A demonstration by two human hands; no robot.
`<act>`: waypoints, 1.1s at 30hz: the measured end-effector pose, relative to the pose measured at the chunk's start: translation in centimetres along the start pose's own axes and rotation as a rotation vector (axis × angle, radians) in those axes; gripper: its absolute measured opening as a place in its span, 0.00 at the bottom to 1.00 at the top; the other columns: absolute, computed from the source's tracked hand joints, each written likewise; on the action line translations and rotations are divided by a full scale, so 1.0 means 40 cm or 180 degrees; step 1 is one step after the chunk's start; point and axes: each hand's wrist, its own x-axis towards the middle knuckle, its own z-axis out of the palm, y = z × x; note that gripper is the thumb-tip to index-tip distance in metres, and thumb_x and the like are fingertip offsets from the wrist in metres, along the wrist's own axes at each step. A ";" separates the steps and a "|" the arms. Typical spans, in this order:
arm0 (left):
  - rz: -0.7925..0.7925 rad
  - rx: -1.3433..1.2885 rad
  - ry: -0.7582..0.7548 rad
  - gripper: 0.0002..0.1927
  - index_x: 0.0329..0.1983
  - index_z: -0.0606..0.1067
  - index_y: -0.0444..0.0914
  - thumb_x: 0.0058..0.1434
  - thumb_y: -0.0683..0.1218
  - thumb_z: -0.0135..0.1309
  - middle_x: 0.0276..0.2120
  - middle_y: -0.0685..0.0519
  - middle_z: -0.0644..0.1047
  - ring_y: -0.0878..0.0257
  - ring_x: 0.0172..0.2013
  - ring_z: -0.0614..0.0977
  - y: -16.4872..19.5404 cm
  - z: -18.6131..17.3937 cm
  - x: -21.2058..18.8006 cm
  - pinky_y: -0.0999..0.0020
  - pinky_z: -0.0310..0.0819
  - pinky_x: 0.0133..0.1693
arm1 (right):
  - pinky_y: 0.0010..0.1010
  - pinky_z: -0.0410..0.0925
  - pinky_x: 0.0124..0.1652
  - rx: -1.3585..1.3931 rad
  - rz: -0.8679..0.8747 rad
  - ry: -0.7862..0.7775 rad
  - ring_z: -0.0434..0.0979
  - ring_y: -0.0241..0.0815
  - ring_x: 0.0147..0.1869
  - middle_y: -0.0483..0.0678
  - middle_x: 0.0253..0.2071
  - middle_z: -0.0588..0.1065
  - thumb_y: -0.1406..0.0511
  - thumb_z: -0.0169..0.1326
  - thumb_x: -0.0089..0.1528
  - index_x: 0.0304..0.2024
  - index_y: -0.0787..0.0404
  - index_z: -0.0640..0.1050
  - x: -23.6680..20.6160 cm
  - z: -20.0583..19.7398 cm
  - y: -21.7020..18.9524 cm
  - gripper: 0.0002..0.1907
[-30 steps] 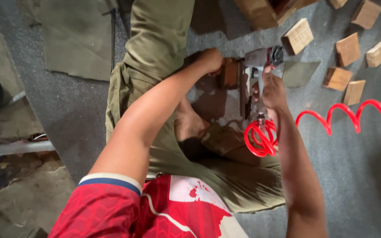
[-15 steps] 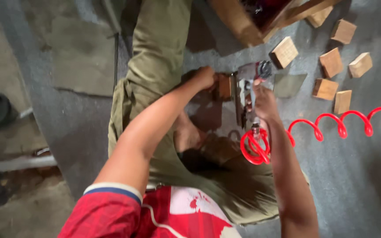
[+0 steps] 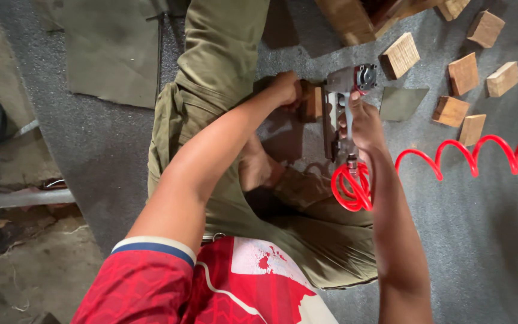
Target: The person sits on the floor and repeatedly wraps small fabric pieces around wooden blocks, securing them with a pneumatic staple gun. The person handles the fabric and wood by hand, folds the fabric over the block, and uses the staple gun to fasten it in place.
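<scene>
Closed tight, the right hand grips a grey metal pneumatic nail gun fed by a coiled red air hose — the left hand clamps a small brown wooden block beside its nose. Beyond, rough-sawn wooden blocks lie scattered on grey carpet floor.

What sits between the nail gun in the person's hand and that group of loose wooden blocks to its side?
In the head view, a flat greenish sheet piece lies on the grey mat, between the nail gun and the blocks.
</scene>
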 end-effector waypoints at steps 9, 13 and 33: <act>-0.0037 0.1271 -0.0123 0.13 0.31 0.79 0.36 0.56 0.50 0.66 0.28 0.43 0.81 0.51 0.29 0.83 -0.003 0.001 -0.008 0.56 0.76 0.32 | 0.31 0.67 0.25 0.0057 -0.0164 -0.0121 0.71 0.37 0.24 0.46 0.25 0.71 0.39 0.44 0.68 0.36 0.63 0.71 0.013 -0.001 -0.008 0.33; 0.0311 0.1823 0.0248 0.15 0.34 0.80 0.36 0.56 0.53 0.67 0.33 0.43 0.83 0.50 0.36 0.85 -0.014 0.004 -0.011 0.58 0.78 0.39 | 0.30 0.67 0.25 -0.0265 -0.0305 -0.0276 0.71 0.36 0.24 0.47 0.25 0.72 0.38 0.41 0.68 0.33 0.64 0.71 0.020 0.004 -0.013 0.36; 0.1741 0.0113 0.1582 0.21 0.51 0.80 0.37 0.53 0.37 0.64 0.43 0.43 0.81 0.49 0.45 0.82 -0.081 0.063 -0.048 0.59 0.76 0.48 | 0.30 0.66 0.25 0.0106 -0.0127 -0.0166 0.71 0.38 0.25 0.46 0.24 0.71 0.38 0.45 0.67 0.33 0.60 0.72 0.020 0.021 -0.018 0.32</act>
